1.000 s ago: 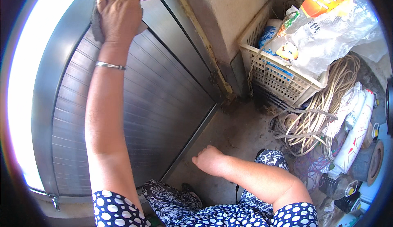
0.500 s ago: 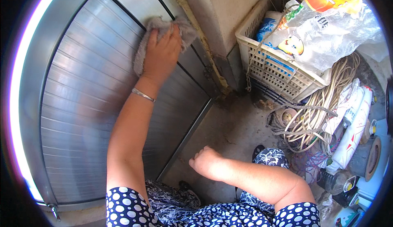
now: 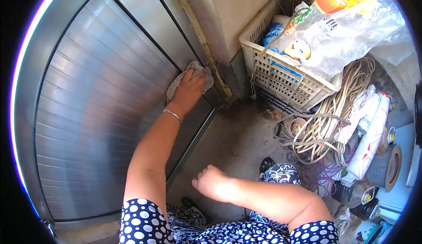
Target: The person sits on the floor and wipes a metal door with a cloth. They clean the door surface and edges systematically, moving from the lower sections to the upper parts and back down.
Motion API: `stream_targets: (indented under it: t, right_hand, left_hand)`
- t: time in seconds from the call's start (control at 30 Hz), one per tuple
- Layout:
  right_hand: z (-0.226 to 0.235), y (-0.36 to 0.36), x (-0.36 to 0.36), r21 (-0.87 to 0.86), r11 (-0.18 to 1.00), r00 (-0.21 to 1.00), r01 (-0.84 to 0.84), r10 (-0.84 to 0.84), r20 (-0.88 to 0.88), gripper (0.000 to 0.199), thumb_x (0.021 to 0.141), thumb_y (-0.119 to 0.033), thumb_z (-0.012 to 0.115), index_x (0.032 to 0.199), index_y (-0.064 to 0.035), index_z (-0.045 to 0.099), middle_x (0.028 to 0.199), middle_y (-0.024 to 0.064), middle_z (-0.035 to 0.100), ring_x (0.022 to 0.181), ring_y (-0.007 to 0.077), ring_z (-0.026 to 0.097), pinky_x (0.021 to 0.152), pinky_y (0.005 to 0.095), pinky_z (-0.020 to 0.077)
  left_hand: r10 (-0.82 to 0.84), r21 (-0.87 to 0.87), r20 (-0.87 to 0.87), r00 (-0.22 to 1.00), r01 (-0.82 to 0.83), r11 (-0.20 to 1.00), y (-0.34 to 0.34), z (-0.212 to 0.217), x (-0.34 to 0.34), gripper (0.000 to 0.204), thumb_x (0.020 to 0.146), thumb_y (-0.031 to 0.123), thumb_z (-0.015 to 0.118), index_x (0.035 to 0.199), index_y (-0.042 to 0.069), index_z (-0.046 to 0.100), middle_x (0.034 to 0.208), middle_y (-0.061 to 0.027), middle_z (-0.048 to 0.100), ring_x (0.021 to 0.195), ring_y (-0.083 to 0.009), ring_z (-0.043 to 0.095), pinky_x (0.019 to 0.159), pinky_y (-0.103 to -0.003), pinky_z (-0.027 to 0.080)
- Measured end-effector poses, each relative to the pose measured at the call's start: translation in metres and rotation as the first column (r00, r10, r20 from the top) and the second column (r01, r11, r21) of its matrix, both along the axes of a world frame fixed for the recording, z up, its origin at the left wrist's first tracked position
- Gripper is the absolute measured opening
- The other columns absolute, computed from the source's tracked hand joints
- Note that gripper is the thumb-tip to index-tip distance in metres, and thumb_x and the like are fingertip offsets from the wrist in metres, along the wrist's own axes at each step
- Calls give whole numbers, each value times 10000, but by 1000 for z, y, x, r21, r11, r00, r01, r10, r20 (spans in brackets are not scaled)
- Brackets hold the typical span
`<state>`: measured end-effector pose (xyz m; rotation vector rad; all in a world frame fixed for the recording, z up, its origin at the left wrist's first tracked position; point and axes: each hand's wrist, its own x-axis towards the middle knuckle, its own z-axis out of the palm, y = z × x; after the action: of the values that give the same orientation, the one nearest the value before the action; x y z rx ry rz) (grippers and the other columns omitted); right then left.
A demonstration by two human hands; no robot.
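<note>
Left arm runs from bottom centre of the frame up toward the middle, nearly straight, thin metal bracelet [image 3: 172, 115] at the wrist. Left hand [image 3: 190, 91] lies flat, palm down, fingers together, pressing a grey cloth [image 3: 176, 83] against the ribbed metal door [image 3: 96, 112]. The hand is not clenched; the cloth sits under the palm and fingers, its edges showing past the fingertips and on the hand's left. Cloth sits just left of frame centre, upper half, at the door's right edge, touching the plain metal frame strip there and just beside the concrete pillar [image 3: 228, 19].

Right arm enters from the lower right, elbow bent, forearm pointing left. Right hand [image 3: 212, 183] is low centre, curled into a loose fist, knuckles up, holding nothing visible, over the dirty concrete floor [image 3: 239, 143], well apart from the door.

White plastic crate [image 3: 285, 79] in the upper right, with bags [image 3: 343, 28] piled in and over it. A coil of pale rope [image 3: 325, 121] lies at its lower right, with white bottles [image 3: 373, 134] next to it. Blue dotted sleeves along the bottom edge.
</note>
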<state>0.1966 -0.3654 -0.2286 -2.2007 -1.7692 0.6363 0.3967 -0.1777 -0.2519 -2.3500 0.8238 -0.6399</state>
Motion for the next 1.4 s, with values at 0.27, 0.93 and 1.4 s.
stream_targets:
  t: [0.27,0.93,1.4]
  right_hand:
    - [0,-5,7,13,999,999,32,-33,17,201,798,-143,576,982,-65,596,901,106,663,897,246,639,758,361,463]
    - [6,-1,19,-84,996,998,33,-37,-50,274,897,-158,477,1102,-48,622,1009,144,675,961,273,649,838,398,458]
    - [-89,22,-8,28,954,948,300,-295,-120,208,797,-139,573,991,-67,599,880,103,674,868,250,654,757,359,468]
  left_hand:
    - [110,-20,248,962,-109,994,-11,168,2,220,755,81,567,949,114,666,1202,-32,569,1210,-186,457,1080,-469,258]
    - [140,33,445,884,-172,985,-7,191,0,186,785,112,556,954,123,635,1192,-21,549,1202,-205,453,1011,-493,288]
    - [167,164,159,973,-193,967,-19,117,-7,260,783,154,558,1018,110,661,1211,-26,560,1235,-206,434,1042,-493,276]
